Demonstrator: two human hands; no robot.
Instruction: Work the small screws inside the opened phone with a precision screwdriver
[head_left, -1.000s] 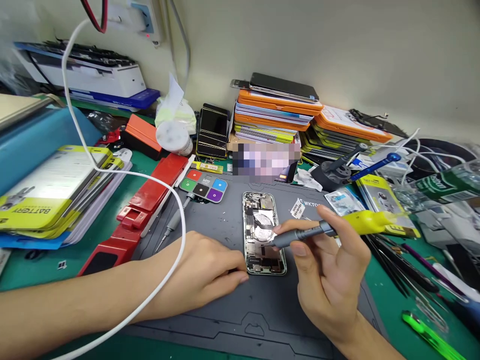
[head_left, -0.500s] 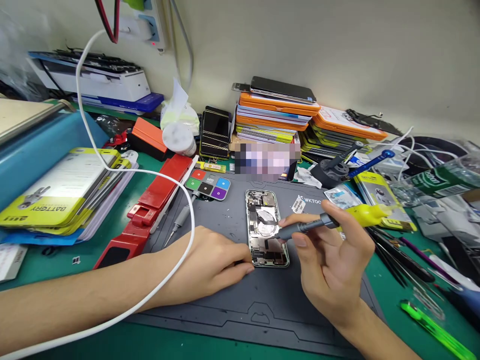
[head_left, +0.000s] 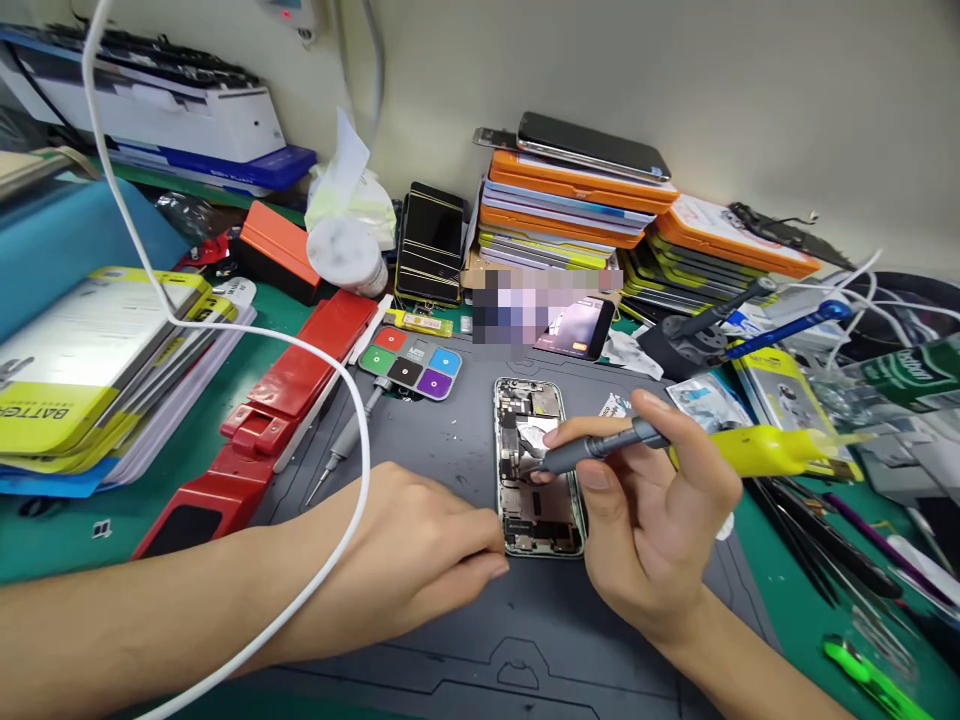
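An opened smartphone [head_left: 537,505] lies face up on the grey mat, its inner boards, coil and lower parts bare. My left hand [head_left: 427,535] rests on the mat, its curled fingers closed against the phone's lower left edge; the fingertips are partly hidden. In my right hand [head_left: 652,510] is a slim grey screwdriver [head_left: 570,455], gripped like a pen and slanting down to the middle of the phone. Its fine tip is hard to make out. A yellow part [head_left: 757,450] with a translucent end sticks out behind the fingers; whether it joins the screwdriver, I cannot tell.
Left of the phone lie another grey screwdriver [head_left: 346,440], a coloured magnetic pad [head_left: 411,365] and a red clamp-like tool [head_left: 292,380]. A white cable [head_left: 358,480] crosses above my left forearm. Black tweezers [head_left: 795,540] lie at right. Stacked orange boxes [head_left: 577,185] stand behind.
My right hand has moved the screwdriver's tip up the phone, from its lower half to near the coil. My left hand stays by the phone's edge. The view has shifted slightly.
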